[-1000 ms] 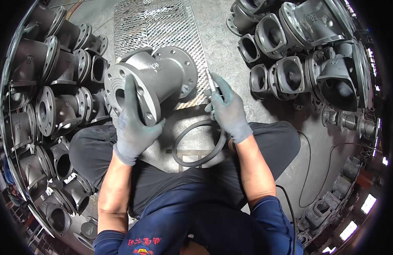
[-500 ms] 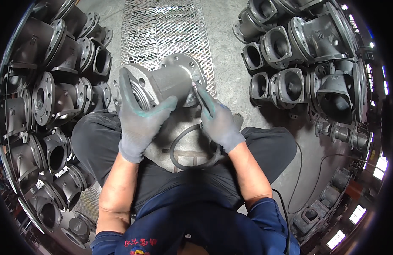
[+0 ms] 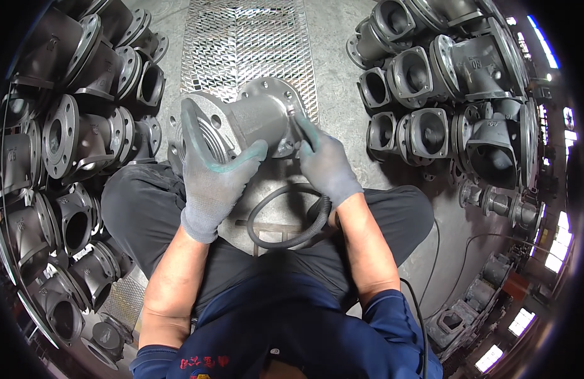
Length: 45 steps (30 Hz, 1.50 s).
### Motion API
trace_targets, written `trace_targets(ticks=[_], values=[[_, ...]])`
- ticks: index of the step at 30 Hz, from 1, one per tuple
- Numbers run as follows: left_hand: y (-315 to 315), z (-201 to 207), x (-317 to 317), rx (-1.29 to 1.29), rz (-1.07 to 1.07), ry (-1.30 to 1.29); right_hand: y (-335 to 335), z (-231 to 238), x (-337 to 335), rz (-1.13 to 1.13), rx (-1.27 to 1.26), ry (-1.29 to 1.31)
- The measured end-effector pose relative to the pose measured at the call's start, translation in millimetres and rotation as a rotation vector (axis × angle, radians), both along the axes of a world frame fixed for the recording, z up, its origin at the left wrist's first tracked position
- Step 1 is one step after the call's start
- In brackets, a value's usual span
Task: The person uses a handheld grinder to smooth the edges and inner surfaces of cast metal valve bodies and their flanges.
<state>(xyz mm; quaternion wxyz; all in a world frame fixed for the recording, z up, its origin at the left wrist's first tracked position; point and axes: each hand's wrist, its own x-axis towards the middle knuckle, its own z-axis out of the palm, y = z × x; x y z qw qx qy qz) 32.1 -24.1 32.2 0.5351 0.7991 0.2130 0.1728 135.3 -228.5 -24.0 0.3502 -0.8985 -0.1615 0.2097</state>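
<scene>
A grey cast-metal valve body (image 3: 257, 123) with round flanges lies on its side between my legs. My left hand (image 3: 216, 183), in a grey-green glove, grips its nearer left flange, thumb and fingers spread around the rim. In my gloved right hand (image 3: 330, 170) is a slim flexible-shaft grinder (image 3: 293, 112), mostly covered by the fingers. Its small pinkish tip meets the far flange near a bolt hole; whether it touches is hard to tell. A thick black flexible shaft (image 3: 259, 218) loops below the right hand, ribbed near its end.
Stacked valve bodies (image 3: 93, 142) rise at my left, and another stack (image 3: 427, 132) at my right. A patterned metal plate (image 3: 247, 44) covers the floor ahead. My bent legs (image 3: 140, 202) flank the work. A thin cable (image 3: 435, 265) runs along the floor at the right.
The grinder tip has shifted slightly upward along the far flange with my right hand. My left hand keeps its hold on the valve body. The view has tilted a little.
</scene>
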Motion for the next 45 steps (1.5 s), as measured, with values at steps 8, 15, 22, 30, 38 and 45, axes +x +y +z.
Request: trace_targets(ticks=[8, 15, 22, 30, 38, 45], values=[[3.6, -2.0, -1.7, -0.025, 0.004, -0.007, -2.2, -9.4, 3.7, 0.052, 0.036, -0.039], [1.2, 0.1, -0.5, -0.033, 0.002, 0.009, -10.5, 2.9, -10.0, 0.040, -0.064, 0.018], [3.0, -6.1, 0.3, -0.019, 0.001, 0.000, -15.9, -1.6, -3.0, 0.037, -0.035, -0.022], [1.1, -3.2, 0.2, 0.000, -0.027, -0.014, -17.5, -16.6, 0.4, 0.078, -0.001, -0.057], [11.0, -15.7, -18.1, 0.168, -0.331, -0.062, -21.4, -7.7, -2.2, 0.028, -0.022, 0.001], [12.8, -15.6, -15.8, 0.387, -0.345, 0.014, -23.5, 6.8, -11.5, -0.042, -0.006, 0.061]])
